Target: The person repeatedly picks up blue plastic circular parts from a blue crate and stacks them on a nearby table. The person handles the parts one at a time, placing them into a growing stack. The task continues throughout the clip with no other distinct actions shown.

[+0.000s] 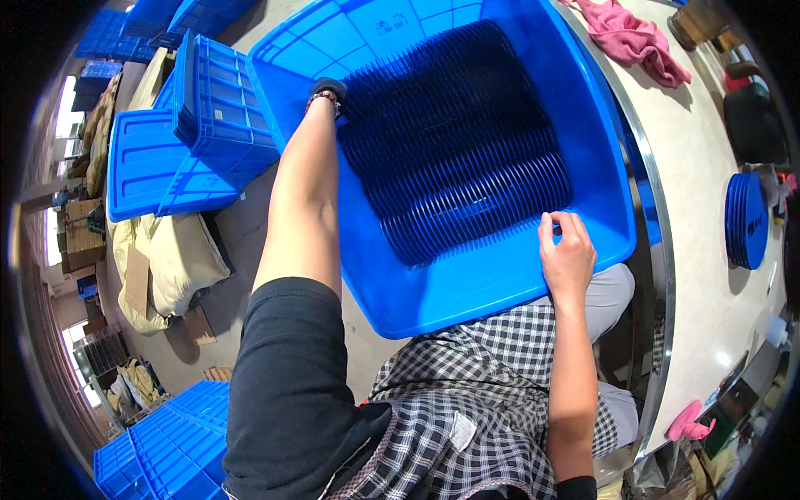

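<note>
A large blue plastic bin (pixel 437 315) lies before me, its near rim by my lap. Inside stand several rows of thin dark-blue discs (pixel 475 194), packed closely on edge. My left hand (pixel 327 90), in a dark glove with a beaded bracelet at the wrist, reaches to the bin's far left, at the end of the disc rows; its fingers are too dark to make out. My bare right hand (pixel 567 250) is over the bin's near right part, thumb and index finger curled towards each other, near the closest row. No object shows between those fingers.
On the right, a pale worktable (pixel 700 281) with a metal edge bears a stack of blue discs (pixel 747 220), a pink cloth (pixel 637 40) and a pink plastic item (pixel 687 425). Blue crates (pixel 231 94) and a cream sack (pixel 187 262) stand left; more crates (pixel 181 431) are at lower left.
</note>
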`<state>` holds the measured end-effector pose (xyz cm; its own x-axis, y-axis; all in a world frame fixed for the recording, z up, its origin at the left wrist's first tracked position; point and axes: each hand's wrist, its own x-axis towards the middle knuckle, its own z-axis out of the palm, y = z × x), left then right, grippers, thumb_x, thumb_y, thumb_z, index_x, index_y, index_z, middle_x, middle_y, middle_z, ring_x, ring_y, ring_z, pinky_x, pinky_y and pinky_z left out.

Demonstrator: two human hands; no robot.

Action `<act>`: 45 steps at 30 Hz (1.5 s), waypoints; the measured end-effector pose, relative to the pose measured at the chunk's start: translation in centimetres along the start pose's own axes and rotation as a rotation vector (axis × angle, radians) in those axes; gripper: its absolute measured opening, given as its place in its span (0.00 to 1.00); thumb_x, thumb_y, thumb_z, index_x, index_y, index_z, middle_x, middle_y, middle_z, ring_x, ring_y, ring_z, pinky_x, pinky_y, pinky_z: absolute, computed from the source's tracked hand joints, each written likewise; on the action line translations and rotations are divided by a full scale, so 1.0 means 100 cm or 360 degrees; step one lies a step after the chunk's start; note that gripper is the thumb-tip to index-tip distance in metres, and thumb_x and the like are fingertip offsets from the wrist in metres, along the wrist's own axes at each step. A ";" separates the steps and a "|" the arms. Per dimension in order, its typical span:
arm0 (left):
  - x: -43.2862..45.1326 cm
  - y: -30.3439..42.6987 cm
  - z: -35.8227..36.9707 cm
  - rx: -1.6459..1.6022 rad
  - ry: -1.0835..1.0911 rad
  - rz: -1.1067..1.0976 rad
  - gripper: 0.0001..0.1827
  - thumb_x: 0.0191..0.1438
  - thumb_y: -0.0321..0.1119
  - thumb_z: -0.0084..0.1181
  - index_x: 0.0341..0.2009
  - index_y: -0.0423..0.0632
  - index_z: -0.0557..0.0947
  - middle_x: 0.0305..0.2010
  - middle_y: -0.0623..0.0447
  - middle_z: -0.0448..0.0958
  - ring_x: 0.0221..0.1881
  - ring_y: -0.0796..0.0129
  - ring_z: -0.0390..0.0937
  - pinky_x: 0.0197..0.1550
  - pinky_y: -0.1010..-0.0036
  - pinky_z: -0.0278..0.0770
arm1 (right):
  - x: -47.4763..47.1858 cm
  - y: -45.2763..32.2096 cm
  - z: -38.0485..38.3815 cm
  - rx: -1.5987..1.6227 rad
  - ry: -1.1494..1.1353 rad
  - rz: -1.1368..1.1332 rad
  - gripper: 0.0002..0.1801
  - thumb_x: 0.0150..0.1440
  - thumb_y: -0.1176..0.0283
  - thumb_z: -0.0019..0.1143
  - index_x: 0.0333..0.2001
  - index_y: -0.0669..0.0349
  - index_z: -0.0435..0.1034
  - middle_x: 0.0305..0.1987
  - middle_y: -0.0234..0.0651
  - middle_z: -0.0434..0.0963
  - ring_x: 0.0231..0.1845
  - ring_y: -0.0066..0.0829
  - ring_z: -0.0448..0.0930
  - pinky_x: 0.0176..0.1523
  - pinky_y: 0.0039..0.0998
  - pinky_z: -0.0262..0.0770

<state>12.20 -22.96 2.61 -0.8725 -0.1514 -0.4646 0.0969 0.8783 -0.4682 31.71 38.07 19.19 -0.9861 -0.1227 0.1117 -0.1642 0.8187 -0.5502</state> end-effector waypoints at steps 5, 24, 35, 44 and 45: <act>-0.001 0.000 0.003 -0.0013 0.0054 -0.0043 0.15 0.62 0.40 0.52 0.44 0.52 0.90 0.51 0.45 0.86 0.49 0.56 0.86 0.46 0.59 0.83 | 0.000 0.002 0.001 -0.0002 0.0014 0.0012 0.10 0.63 0.66 0.61 0.34 0.61 0.77 0.37 0.39 0.82 0.41 0.41 0.84 0.43 0.40 0.80; -0.081 -0.051 -0.136 -0.0042 0.0231 -0.0237 0.19 0.53 0.50 0.61 0.36 0.48 0.90 0.39 0.41 0.86 0.40 0.49 0.87 0.40 0.57 0.84 | 0.000 0.001 -0.003 0.0017 -0.0037 0.0036 0.12 0.64 0.64 0.60 0.34 0.62 0.77 0.37 0.39 0.82 0.41 0.44 0.83 0.44 0.42 0.79; -0.069 -0.015 -0.118 0.0043 0.0074 -0.0081 0.15 0.58 0.45 0.59 0.40 0.52 0.90 0.46 0.44 0.85 0.45 0.51 0.86 0.45 0.59 0.84 | -0.001 0.008 -0.003 -0.0014 -0.0030 0.0045 0.13 0.64 0.64 0.58 0.34 0.62 0.77 0.38 0.40 0.82 0.42 0.45 0.83 0.44 0.44 0.79; -0.076 -0.106 -0.082 -0.1292 0.0422 -0.0068 0.09 0.61 0.39 0.59 0.39 0.48 0.85 0.36 0.49 0.84 0.34 0.62 0.82 0.33 0.65 0.80 | -0.004 -0.015 0.002 0.0208 -0.0017 -0.0025 0.13 0.64 0.63 0.57 0.32 0.60 0.77 0.37 0.40 0.82 0.41 0.45 0.83 0.43 0.45 0.79; -0.053 -0.033 -0.129 -0.1772 0.0345 0.0110 0.11 0.61 0.39 0.59 0.44 0.47 0.84 0.38 0.51 0.83 0.33 0.64 0.81 0.33 0.67 0.79 | -0.003 0.004 -0.004 0.0211 0.0079 0.0039 0.14 0.63 0.62 0.57 0.30 0.58 0.77 0.35 0.41 0.81 0.41 0.46 0.83 0.42 0.46 0.79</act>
<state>10.36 -19.19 16.28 -0.9567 -0.1006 -0.2731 -0.2373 0.8130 0.5318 31.98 38.72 19.26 -0.9880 -0.0732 0.1357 -0.1450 0.7396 -0.6572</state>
